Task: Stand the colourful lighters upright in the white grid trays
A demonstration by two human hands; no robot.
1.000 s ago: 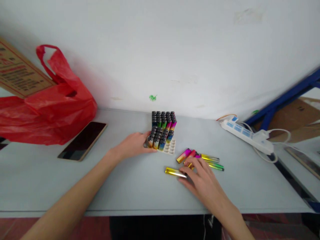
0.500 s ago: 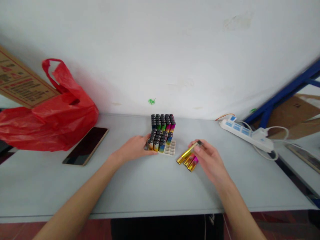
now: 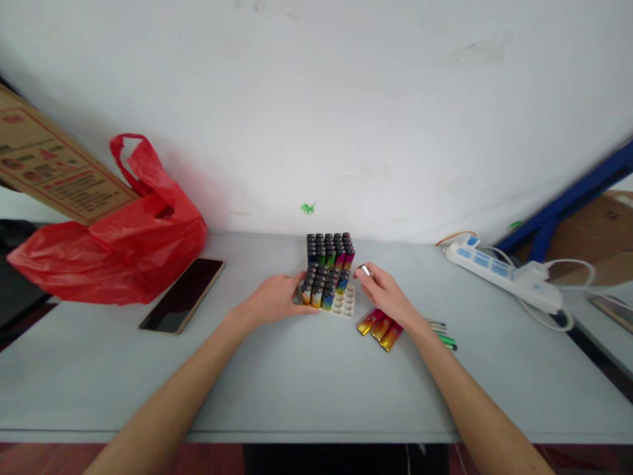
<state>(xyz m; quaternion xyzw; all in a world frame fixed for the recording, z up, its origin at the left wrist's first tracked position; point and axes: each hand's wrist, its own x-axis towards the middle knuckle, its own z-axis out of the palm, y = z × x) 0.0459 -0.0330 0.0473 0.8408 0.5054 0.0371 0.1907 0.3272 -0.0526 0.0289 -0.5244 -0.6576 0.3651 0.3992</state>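
Note:
My left hand [image 3: 275, 301] is closed around the left side of a white tray [image 3: 349, 302] with round-edged slots. Black-topped lighters [image 3: 316, 290] stand upright in its left and middle slots, while bare slots show at the right. Just right of the tray, my right hand [image 3: 388, 297] pinches a lighter [image 3: 364, 270]; its shiny metal end shows and the fingers hide most of its body. Below that hand lie several pink-and-gold lighters [image 3: 380, 326] on the table. Behind the tray stands another block of upright lighters [image 3: 330, 245], with black tops and green to pink bodies.
Green and pale lighters [image 3: 448, 338] lie partly behind my right forearm. A phone [image 3: 182, 297] and a red plastic bag [image 3: 119, 254] with a cardboard box [image 3: 64, 165] are on the left. At the right lies a white power strip [image 3: 502, 276] with cables.
My right hand has lifted a lighter off the pink-and-gold group and carried it left, close to the tray. My left hand keeps its hold. The view has shifted slightly.

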